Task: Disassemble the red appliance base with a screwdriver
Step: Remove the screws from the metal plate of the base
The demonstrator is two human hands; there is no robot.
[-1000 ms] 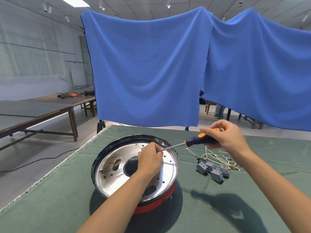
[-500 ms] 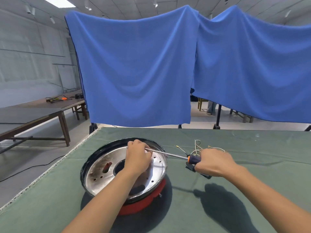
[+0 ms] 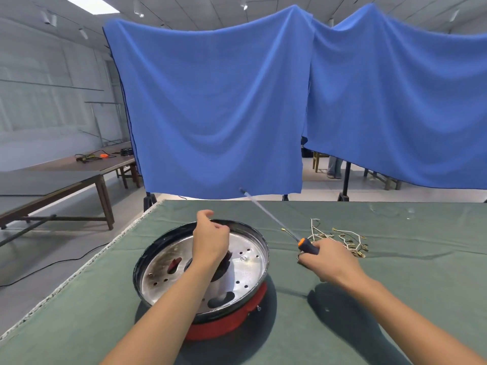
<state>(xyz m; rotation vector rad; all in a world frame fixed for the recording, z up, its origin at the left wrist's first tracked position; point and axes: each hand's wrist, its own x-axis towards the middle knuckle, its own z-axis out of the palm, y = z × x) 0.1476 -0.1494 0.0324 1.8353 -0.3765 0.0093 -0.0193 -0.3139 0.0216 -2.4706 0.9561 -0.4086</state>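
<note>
Red appliance base: near the table's left edge, silver plate inside its black rim
Left hand: above the plate, fingers loosely curled, holding nothing visible
Right hand: grips the screwdriver handle, shaft angled up toward the far edge
Wires: just beyond the right hand

The left hand hid the pan's centre. The screwdriver shaft was blurred. Whether the left fingers pinched anything was unclear.
</note>
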